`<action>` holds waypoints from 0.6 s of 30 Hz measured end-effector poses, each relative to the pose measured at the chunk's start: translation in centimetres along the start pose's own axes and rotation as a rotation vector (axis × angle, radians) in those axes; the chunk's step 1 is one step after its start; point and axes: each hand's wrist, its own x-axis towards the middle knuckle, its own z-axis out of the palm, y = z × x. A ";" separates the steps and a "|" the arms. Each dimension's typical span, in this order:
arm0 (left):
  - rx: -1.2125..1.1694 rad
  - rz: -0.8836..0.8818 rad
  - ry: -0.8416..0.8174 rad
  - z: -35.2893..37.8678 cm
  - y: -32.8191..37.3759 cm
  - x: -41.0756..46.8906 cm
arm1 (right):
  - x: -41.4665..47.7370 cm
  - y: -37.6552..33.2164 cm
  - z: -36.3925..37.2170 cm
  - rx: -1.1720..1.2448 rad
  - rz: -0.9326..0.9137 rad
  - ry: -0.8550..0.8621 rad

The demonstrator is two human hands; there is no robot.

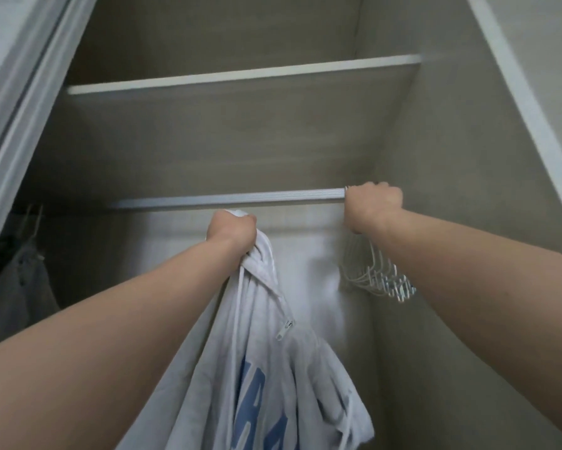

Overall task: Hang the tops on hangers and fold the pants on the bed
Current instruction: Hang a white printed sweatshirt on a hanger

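View looking up into an open wardrobe. A metal rail (227, 198) runs across the middle of the frame, with a shelf (240, 76) above it whose pale front edge slants across the upper part.

The left hand (232, 230), at centre just under the rail, is closed tight on a bunched handful of a white top (266, 368). The top hangs from that fist down to the bottom edge of the frame. It shows blue lettering, a drawstring and a zip pull (284, 329).

The right hand (372, 206), right of centre, is curled at the right end of the rail, closed round the top of a bunch of white hangers (377, 277). The hangers fan out below the wrist, close to the wardrobe's right wall (451, 157). Whether the rail itself is also in that grip cannot be told.

Between the two hands the rail is bare. It is bare leftward too, as far as a grey garment (20, 287) hanging at the far left, partly cut off by the door frame (20, 108) that slants down the left edge. Both forearms reach in from the lower corners.
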 end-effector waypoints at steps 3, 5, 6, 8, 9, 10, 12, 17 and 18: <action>-0.004 0.005 -0.007 0.1 -0.3 0.3 | 0.7 0.1 1.1 -0.007 -0.010 0.039; -0.005 0.005 -0.006 0.0 -0.6 0.4 | 1.0 0.1 1.6 0.013 -0.007 0.032; -0.006 0.007 -0.004 -0.1 -0.8 0.5 | 1.1 0.1 1.8 0.018 0.001 0.017; 0.000 0.013 -0.001 -0.3 -1.1 0.5 | 1.1 -0.1 2.2 0.017 0.021 -0.016; 0.004 0.013 0.001 -0.4 -1.2 0.5 | 1.1 -0.2 2.5 0.015 0.026 -0.029; 0.006 0.012 0.000 -0.5 -1.3 0.5 | 1.2 -0.2 2.8 0.015 0.027 -0.036; 0.009 0.012 -0.005 -0.7 -1.4 0.6 | 1.3 -0.2 3.3 0.028 0.019 -0.029; 0.025 0.027 -0.006 -1.1 -1.4 0.6 | 1.1 0.5 3.8 0.072 0.033 0.007; 0.028 0.030 -0.006 -1.1 -1.4 0.5 | 1.0 0.5 3.7 0.075 0.039 0.016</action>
